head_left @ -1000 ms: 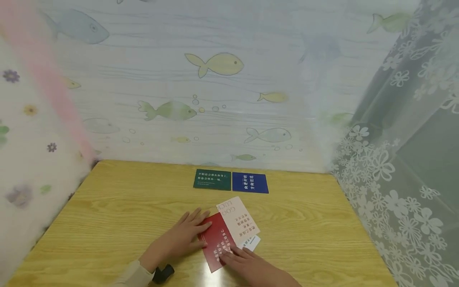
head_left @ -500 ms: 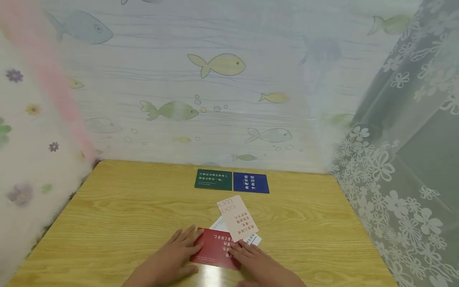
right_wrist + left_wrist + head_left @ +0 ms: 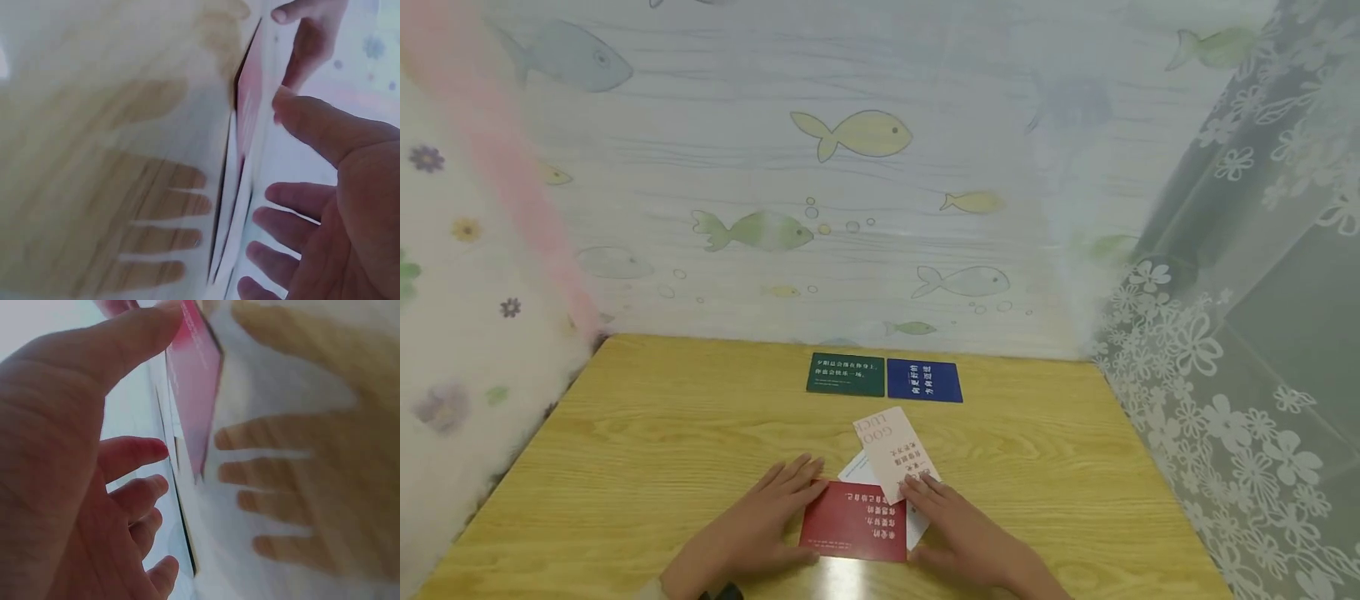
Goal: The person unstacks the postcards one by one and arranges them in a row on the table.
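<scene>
The left hand (image 3: 756,521), fingers spread, at the left edge of a red card (image 3: 846,525); the right hand (image 3: 966,529), fingers extended, over the near end of a pink card (image 3: 891,450), both cards overlapping a white card (image 3: 855,471). Beneath, a glossy wood-grain tabletop (image 3: 1045,450), a green card (image 3: 846,375) and a blue card (image 3: 924,381) side by side near its far edge. Behind, a fish-patterned backdrop (image 3: 850,258), flanked by a flowered hanging (image 3: 463,350) at left and a lace curtain (image 3: 1198,350) at right

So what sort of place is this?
Probably a home, perhaps a curtained-off corner: a fish-patterned backdrop behind the wood-grain table and a sheer flowered curtain on the right.
</scene>
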Motion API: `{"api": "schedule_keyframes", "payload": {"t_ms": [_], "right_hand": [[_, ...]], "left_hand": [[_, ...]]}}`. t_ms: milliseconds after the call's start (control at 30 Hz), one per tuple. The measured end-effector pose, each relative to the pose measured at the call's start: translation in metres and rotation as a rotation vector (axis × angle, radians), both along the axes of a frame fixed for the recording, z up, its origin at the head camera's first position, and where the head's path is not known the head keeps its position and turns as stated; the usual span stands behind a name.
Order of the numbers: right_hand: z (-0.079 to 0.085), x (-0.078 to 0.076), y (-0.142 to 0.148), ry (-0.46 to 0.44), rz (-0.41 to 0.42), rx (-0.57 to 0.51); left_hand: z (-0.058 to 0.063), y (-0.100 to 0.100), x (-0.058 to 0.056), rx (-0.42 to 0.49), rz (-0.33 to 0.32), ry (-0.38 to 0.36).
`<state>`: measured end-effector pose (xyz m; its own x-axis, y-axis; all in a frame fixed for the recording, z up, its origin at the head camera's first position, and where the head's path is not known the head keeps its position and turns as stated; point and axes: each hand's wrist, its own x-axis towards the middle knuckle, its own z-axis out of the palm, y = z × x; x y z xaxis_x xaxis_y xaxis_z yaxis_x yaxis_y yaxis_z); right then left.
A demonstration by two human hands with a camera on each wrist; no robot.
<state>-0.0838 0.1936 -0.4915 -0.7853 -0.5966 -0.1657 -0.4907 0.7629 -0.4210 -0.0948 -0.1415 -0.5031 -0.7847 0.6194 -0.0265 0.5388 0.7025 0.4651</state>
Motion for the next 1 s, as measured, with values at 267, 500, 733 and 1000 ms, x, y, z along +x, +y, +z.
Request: {"api": "schedule_keyframes", "payload": {"t_ms": [267, 500, 733, 1000], "right_hand": [[-0.001, -0.004, 0.005, -0.108, 0.005, -0.082], [0.001, -0.004, 0.011, -0.056, 0.078, -0.156], [0.001, -0.01, 0.011, 0.01, 0.018, -0.15], [-0.003, -0.009, 0.003, 0.067, -0.082, 0.037]], "left_hand": [[0.001, 0.021, -0.012, 0.008, -0.046, 0.018], [0.002, 0.035, -0.028, 0.001, -0.078, 0.074], [-0.003, 0.036, -0.049, 0.055, -0.036, 0.004], [-0.005, 0.037, -0.056, 0.005, -0.046, -0.007]]}}
